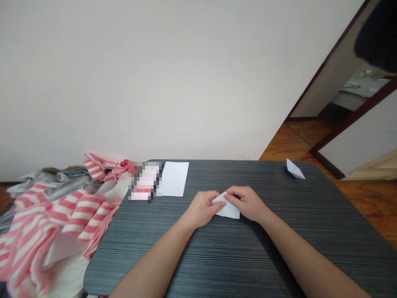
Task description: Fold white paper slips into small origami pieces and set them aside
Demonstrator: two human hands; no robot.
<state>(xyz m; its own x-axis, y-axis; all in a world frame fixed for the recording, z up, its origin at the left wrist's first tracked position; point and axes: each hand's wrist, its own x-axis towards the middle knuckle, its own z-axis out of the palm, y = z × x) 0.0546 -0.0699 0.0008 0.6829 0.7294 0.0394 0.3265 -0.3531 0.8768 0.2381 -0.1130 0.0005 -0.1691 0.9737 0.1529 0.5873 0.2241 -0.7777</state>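
1. We are in what looks like a room in a home, not a workshop or lab.
2. We see a plain painted wall (124, 82) behind a dark wood-grain table (325, 240).
3. We see a warm wooden floor (297, 142) running toward a dark-framed doorway (325, 62).
4. Through that doorway we glimpse another room (362, 85).
5. We see a soft heap of pink-and-white striped fabric (77, 211) piled beside the table, as in a lived-in room.

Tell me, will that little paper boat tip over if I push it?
The paper boat looks like thin folded white paper, so it is probably very light and easily crushed. Its narrow bottom on the dark table suggests a gentle push could tip it.
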